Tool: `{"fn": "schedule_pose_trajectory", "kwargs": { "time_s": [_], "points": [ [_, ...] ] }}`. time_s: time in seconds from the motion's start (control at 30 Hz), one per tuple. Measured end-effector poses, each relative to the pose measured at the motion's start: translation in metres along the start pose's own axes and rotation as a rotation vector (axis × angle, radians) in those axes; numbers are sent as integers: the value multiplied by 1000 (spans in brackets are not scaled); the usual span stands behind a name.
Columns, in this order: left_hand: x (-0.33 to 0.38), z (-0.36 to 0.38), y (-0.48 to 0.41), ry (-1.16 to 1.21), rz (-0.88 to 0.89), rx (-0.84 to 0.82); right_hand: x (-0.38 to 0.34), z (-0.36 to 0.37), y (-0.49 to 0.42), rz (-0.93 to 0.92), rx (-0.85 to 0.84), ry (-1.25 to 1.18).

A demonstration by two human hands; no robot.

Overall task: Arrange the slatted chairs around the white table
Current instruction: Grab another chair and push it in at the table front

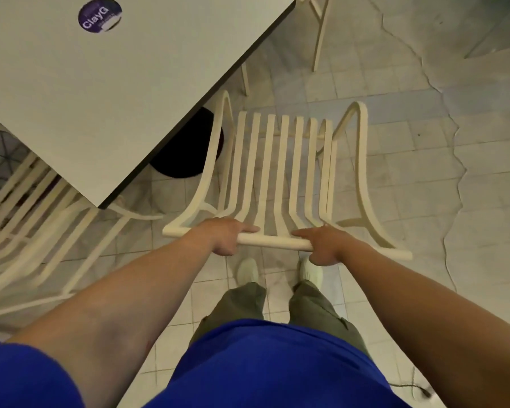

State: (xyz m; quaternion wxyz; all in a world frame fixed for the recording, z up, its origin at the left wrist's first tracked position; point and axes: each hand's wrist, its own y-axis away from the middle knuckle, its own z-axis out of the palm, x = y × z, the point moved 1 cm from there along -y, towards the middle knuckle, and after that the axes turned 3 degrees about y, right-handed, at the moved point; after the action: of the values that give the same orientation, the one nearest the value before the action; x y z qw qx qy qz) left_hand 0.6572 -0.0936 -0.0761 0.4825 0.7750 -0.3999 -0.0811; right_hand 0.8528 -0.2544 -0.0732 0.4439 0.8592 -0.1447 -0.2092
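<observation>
Left hand [228, 235] and right hand [324, 245]: fingers [223, 251] clamped round top rail of slatted chair [274, 242], standing at white desk [115, 83] corner, not tucked in. Second chair [142, 215] already alongside desk; roughly midway, I judge.

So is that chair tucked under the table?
No, out. The chair shows its whole seat beside the white table, left hand and right hand gripping its back.

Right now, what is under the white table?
A round black thing sits under the table, half hidden by the tabletop. A slatted chair on the left also reaches under its corner. Everything else beneath is covered.
</observation>
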Motion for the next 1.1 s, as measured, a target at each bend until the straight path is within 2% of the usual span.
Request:
{"fn": "schedule_pose_trajectory", "kwargs": {
  "time_s": [0.47,1.1],
  "points": [
    [12,5,6,-9,-91,66,17,3,-4,-115,34,81],
    [71,42,8,196,-200,140,62,-24,2,-226,-22,319]
  ]
}}
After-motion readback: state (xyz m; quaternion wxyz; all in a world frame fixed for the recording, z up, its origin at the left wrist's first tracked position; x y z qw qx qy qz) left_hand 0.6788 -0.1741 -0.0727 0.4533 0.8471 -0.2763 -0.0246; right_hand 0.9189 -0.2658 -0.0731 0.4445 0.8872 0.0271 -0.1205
